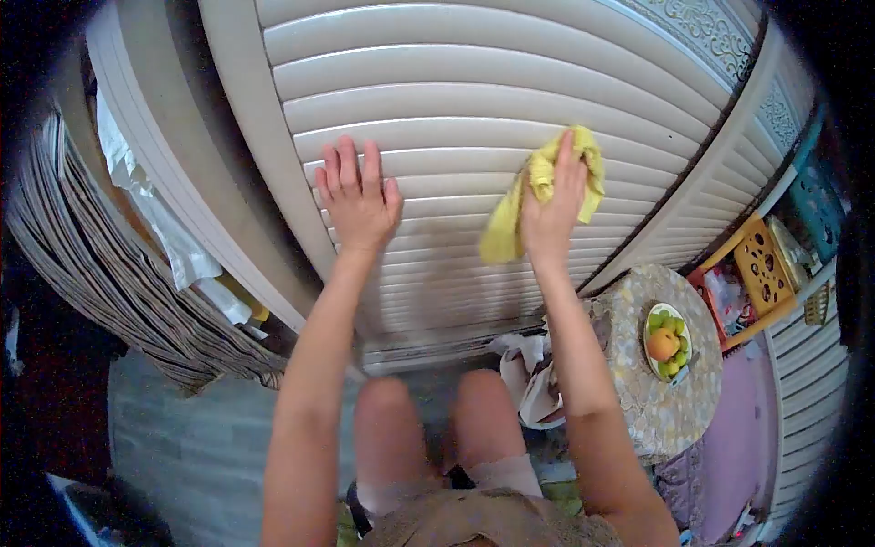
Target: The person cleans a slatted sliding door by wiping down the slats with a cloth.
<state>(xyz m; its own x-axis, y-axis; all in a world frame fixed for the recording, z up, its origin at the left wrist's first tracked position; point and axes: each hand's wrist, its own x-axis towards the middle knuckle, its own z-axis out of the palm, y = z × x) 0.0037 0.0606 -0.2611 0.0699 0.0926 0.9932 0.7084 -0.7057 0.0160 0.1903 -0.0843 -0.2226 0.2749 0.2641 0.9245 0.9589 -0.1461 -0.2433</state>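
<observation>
A cream louvred door panel (pixel 437 102) with horizontal slats fills the view in front of me. My left hand (pixel 357 202) lies flat against its slats on the left side, fingers spread, holding nothing. Farther right, my right hand (pixel 552 214) presses a yellow cloth (pixel 503 230) against the slats. Part of the cloth bunches above and around the fingers, while a loose end hangs down on the left. The palm side of both hands is hidden.
At right, a round table (pixel 629 401) with a patterned cover bears a plate (pixel 649 351) of fruit. Shelves hold a yellow basket (pixel 762 264). A striped curtain (pixel 118 273) hangs at left. Below the door sits a white bin (pixel 540 421).
</observation>
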